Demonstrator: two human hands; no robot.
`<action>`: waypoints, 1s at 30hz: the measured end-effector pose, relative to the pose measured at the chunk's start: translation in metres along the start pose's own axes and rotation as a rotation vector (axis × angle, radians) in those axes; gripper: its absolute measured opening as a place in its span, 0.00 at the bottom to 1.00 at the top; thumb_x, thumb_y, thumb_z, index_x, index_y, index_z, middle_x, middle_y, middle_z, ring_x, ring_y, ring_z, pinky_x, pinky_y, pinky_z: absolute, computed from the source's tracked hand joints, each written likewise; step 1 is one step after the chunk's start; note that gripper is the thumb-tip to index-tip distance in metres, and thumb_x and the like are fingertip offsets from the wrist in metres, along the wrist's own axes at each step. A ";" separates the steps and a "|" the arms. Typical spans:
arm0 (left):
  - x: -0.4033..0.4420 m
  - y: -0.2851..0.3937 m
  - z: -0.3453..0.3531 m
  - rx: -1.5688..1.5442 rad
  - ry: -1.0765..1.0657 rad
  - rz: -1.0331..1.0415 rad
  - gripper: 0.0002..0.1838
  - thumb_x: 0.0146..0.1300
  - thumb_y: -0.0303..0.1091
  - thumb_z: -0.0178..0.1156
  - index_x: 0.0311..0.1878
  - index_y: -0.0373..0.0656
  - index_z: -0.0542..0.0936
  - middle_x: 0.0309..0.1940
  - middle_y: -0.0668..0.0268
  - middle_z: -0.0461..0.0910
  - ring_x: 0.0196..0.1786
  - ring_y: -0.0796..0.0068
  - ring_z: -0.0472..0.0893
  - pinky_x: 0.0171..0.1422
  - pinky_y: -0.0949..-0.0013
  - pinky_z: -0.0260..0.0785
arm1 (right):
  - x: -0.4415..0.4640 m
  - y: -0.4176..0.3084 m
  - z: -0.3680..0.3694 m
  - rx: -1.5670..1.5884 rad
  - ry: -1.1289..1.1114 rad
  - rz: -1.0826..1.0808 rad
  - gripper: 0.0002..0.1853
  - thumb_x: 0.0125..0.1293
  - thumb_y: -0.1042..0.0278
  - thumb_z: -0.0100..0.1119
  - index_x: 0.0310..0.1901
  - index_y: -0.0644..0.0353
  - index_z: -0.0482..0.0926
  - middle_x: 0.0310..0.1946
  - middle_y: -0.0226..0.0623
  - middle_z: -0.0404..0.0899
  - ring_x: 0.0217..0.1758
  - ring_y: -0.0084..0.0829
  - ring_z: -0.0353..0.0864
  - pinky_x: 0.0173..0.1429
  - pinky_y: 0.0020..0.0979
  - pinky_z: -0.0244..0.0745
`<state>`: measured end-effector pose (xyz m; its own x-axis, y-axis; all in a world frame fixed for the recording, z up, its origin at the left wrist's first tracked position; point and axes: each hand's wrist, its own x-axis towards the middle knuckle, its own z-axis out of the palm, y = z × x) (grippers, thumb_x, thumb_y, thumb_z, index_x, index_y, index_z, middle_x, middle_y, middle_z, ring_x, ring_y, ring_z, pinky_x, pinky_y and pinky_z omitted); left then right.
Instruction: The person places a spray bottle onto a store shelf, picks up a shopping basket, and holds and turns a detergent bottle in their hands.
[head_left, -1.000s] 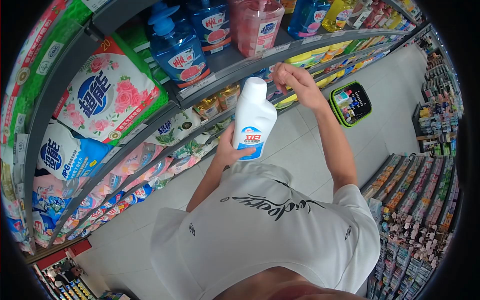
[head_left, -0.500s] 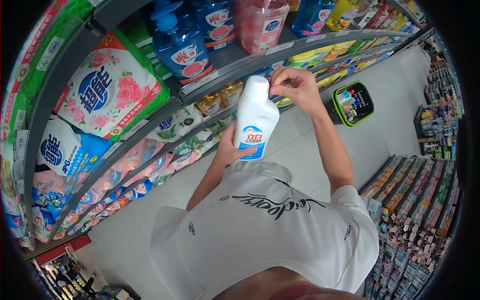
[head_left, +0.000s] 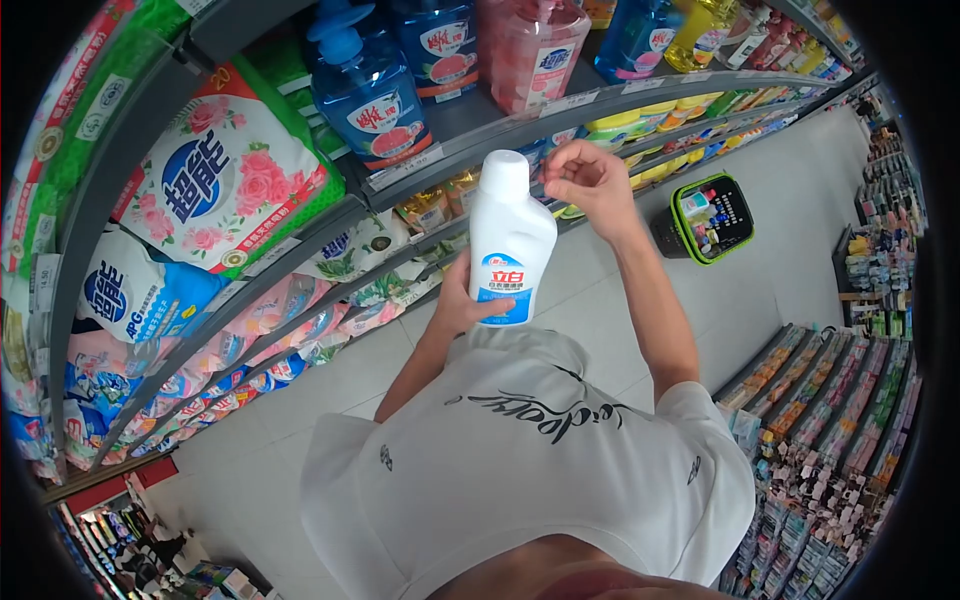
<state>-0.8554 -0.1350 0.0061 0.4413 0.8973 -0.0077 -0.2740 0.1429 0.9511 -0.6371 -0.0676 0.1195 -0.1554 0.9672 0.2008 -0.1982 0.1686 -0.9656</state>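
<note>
A white bottle (head_left: 512,235) with a white cap and a blue-and-red label stands upright in front of my chest. My left hand (head_left: 460,303) is wrapped round its lower part, thumb across the label. Beside the cap, on the right, my right hand (head_left: 590,182) is raised with fingers curled and thumb and fingertips close together. Whether anything small is between those fingertips cannot be made out. It looks apart from the bottle.
Curved shelves (head_left: 480,140) hold blue pump bottles (head_left: 375,95), a pink bottle (head_left: 528,60) and a rose-printed pack (head_left: 220,170). A green-rimmed basket (head_left: 712,220) with items stands on the tiled floor. Racks of small goods (head_left: 830,400) are at the right.
My right hand has come in from slightly above the cap to beside it, its fingers shifting. My left hand keeps the bottle in nearly the same place. The basket appears farther right in view.
</note>
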 end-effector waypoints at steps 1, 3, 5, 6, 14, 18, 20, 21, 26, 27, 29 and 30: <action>0.000 0.000 0.001 -0.007 0.015 -0.010 0.44 0.38 0.27 0.76 0.61 0.37 0.66 0.49 0.60 0.77 0.52 0.70 0.78 0.57 0.65 0.71 | 0.000 0.006 -0.002 0.032 -0.021 -0.014 0.08 0.54 0.79 0.67 0.31 0.63 0.75 0.31 0.32 0.77 0.37 0.23 0.76 0.45 0.24 0.72; 0.002 -0.001 0.001 -0.011 0.042 -0.011 0.44 0.38 0.27 0.76 0.61 0.37 0.65 0.49 0.60 0.77 0.51 0.70 0.78 0.57 0.65 0.72 | -0.002 0.016 -0.007 0.008 -0.006 0.014 0.07 0.54 0.81 0.67 0.31 0.63 0.76 0.32 0.31 0.78 0.36 0.21 0.77 0.44 0.22 0.73; 0.005 -0.005 0.002 -0.034 0.070 0.007 0.44 0.38 0.27 0.76 0.61 0.38 0.66 0.49 0.61 0.77 0.51 0.70 0.79 0.57 0.65 0.72 | -0.004 0.029 -0.014 -0.015 0.047 0.061 0.05 0.56 0.80 0.65 0.30 0.63 0.77 0.29 0.29 0.79 0.32 0.18 0.77 0.40 0.20 0.72; 0.006 -0.006 0.002 -0.032 0.076 0.013 0.44 0.38 0.27 0.76 0.61 0.38 0.66 0.49 0.61 0.77 0.51 0.70 0.79 0.57 0.65 0.72 | -0.005 0.035 -0.016 -0.014 0.039 0.059 0.05 0.56 0.80 0.65 0.30 0.63 0.77 0.29 0.29 0.79 0.32 0.18 0.77 0.40 0.20 0.72; 0.018 -0.007 0.018 -0.090 0.161 0.041 0.38 0.37 0.22 0.74 0.55 0.38 0.69 0.46 0.61 0.79 0.47 0.71 0.81 0.53 0.66 0.74 | -0.038 0.069 -0.034 0.232 0.091 0.143 0.22 0.69 0.58 0.53 0.19 0.63 0.69 0.18 0.34 0.69 0.23 0.27 0.70 0.31 0.28 0.67; 0.025 -0.008 0.031 -0.086 0.150 0.051 0.37 0.37 0.21 0.73 0.55 0.38 0.69 0.45 0.61 0.79 0.47 0.72 0.81 0.53 0.67 0.74 | -0.060 0.081 -0.048 0.257 0.151 0.256 0.19 0.69 0.60 0.54 0.22 0.62 0.71 0.20 0.34 0.72 0.26 0.27 0.71 0.34 0.27 0.67; 0.031 -0.004 0.040 -0.089 0.144 0.026 0.36 0.37 0.21 0.72 0.55 0.37 0.70 0.45 0.61 0.79 0.47 0.72 0.81 0.53 0.67 0.74 | -0.069 0.083 -0.054 0.239 0.213 0.262 0.17 0.69 0.62 0.55 0.23 0.62 0.71 0.22 0.34 0.73 0.28 0.27 0.72 0.36 0.27 0.67; 0.035 -0.007 0.044 -0.053 0.134 0.046 0.35 0.38 0.21 0.72 0.54 0.37 0.70 0.45 0.61 0.80 0.47 0.72 0.81 0.53 0.67 0.74 | -0.073 0.086 -0.060 0.217 0.236 0.255 0.15 0.68 0.64 0.55 0.25 0.63 0.72 0.23 0.33 0.73 0.29 0.27 0.73 0.36 0.26 0.67; 0.059 -0.014 0.076 -0.027 0.055 0.029 0.36 0.43 0.23 0.72 0.58 0.38 0.67 0.47 0.61 0.78 0.49 0.72 0.80 0.54 0.68 0.73 | -0.096 0.082 -0.100 0.291 0.300 0.238 0.09 0.66 0.69 0.58 0.30 0.63 0.73 0.26 0.33 0.73 0.32 0.27 0.74 0.37 0.26 0.67; 0.064 -0.013 0.089 -0.047 0.083 0.028 0.36 0.43 0.23 0.72 0.58 0.38 0.67 0.47 0.61 0.78 0.48 0.72 0.80 0.54 0.68 0.73 | -0.100 0.078 -0.109 0.283 0.315 0.208 0.11 0.67 0.67 0.57 0.29 0.63 0.72 0.24 0.33 0.72 0.30 0.27 0.73 0.36 0.26 0.66; 0.072 -0.013 0.116 -0.065 0.136 0.016 0.34 0.44 0.21 0.71 0.57 0.39 0.68 0.46 0.61 0.79 0.48 0.72 0.80 0.53 0.68 0.73 | -0.109 0.073 -0.130 0.281 0.326 0.186 0.13 0.68 0.65 0.55 0.27 0.62 0.71 0.22 0.33 0.71 0.29 0.27 0.72 0.35 0.26 0.65; 0.076 -0.015 0.128 -0.064 0.142 0.012 0.34 0.44 0.21 0.71 0.57 0.39 0.68 0.46 0.61 0.79 0.48 0.72 0.80 0.53 0.68 0.73 | -0.114 0.071 -0.144 0.341 0.300 0.179 0.14 0.69 0.67 0.53 0.24 0.62 0.71 0.21 0.34 0.71 0.28 0.28 0.72 0.33 0.26 0.65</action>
<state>-0.7077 -0.1223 0.0306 0.3133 0.9486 -0.0446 -0.3340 0.1540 0.9299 -0.4939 -0.1382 0.0047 0.0602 0.9958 -0.0689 -0.5073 -0.0289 -0.8613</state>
